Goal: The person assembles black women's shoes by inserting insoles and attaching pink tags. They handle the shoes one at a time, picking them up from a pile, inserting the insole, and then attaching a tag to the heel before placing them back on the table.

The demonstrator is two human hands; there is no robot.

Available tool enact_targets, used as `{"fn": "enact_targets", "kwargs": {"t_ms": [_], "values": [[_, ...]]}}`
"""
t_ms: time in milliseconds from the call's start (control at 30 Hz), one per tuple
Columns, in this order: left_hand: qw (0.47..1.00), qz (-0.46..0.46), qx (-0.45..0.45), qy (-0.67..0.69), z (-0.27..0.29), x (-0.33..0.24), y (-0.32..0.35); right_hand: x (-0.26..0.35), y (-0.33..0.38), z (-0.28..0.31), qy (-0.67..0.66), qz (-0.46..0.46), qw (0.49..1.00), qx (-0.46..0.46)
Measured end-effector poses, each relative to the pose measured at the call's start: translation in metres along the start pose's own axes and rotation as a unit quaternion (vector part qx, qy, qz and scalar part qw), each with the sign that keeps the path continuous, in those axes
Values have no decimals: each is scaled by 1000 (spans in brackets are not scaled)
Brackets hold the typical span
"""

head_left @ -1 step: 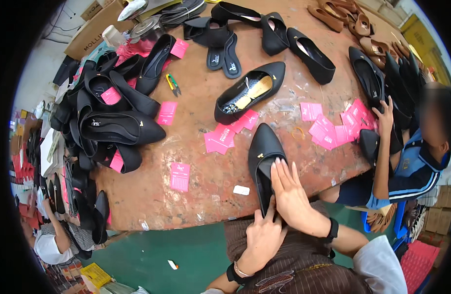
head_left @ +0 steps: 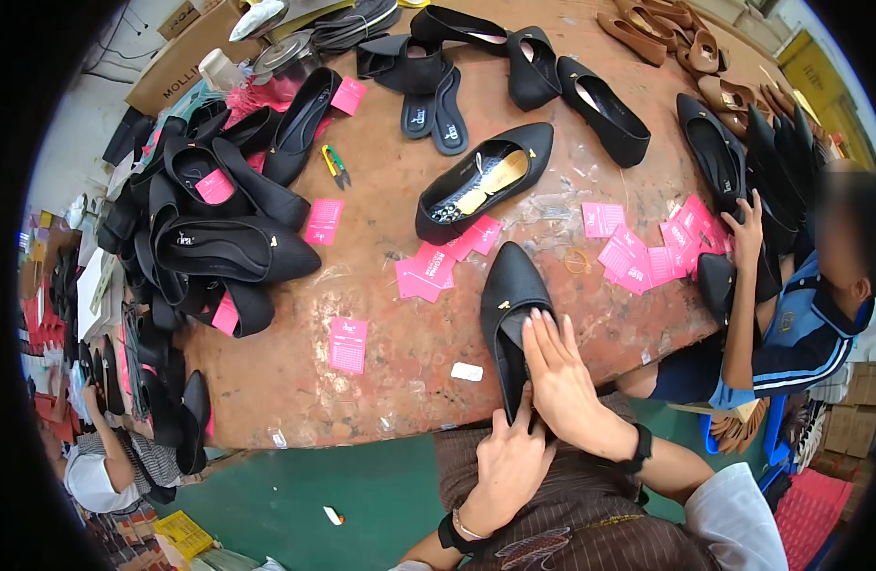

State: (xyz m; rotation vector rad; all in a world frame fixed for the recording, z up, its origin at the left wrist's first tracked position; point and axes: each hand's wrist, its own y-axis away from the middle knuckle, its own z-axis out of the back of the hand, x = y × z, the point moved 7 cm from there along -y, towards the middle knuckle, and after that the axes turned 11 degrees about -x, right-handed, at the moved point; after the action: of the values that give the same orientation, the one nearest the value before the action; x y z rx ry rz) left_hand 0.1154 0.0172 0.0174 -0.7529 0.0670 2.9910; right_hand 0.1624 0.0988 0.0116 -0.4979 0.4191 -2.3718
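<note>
Table (head_left: 381, 381): large, worn reddish-brown top, scuffed and stained, fills most of the view.

Shoe pile (head_left: 209, 228): black flats heaped along the table's left edge, several with pink tags tucked inside.

Co-worker (head_left: 809, 314): seated at the right edge in a blue jacket, one hand on a black shoe near a spread of pink tags (head_left: 647, 252).

More shoes: a row of black ones at the far right edge, tan ones (head_left: 666, 33) at the top right corner, two black flats and a pair of insoles (head_left: 436, 105) at top centre.

Open flat (head_left: 486, 181): black, lies on its sole mid-table, gold insole showing, toe pointing up-right. Pink tags lie just beside its heel.

Shoe (head_left: 509, 305): black pointed flat at the near table edge, toe away from the person, small gold ornament on the vamp. Heel end overhangs toward the lap.

Right hand (head_left: 562, 376): laid flat over the shoe's opening, fingers straight and together, pressing along its right side. Black band on the wrist.

Left hand (head_left: 509, 466): curled round the heel end from below, thumb up against the back of the shoe. Gripping it.

Single pink tag (head_left: 348, 344): left of the shoe, apart from it.

White chip (head_left: 467, 371): on the table between that tag and the shoe.

Snips (head_left: 336, 164): green-handled, beside the pile.
</note>
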Motion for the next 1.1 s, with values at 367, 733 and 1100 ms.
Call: {"fn": "enact_targets", "kwargs": {"t_ms": [367,733,1100], "values": [[1000,-4,1,13,1,-1,-2,-4,-17,-23,1,-38,985,166],[996,-85,-36,-12,2,-4,-3,-21,-56,-41,62,2,913,402],[951,92,-291,52,320,171,63,-165,-244,-5,-410,-267,871,-54]]}}
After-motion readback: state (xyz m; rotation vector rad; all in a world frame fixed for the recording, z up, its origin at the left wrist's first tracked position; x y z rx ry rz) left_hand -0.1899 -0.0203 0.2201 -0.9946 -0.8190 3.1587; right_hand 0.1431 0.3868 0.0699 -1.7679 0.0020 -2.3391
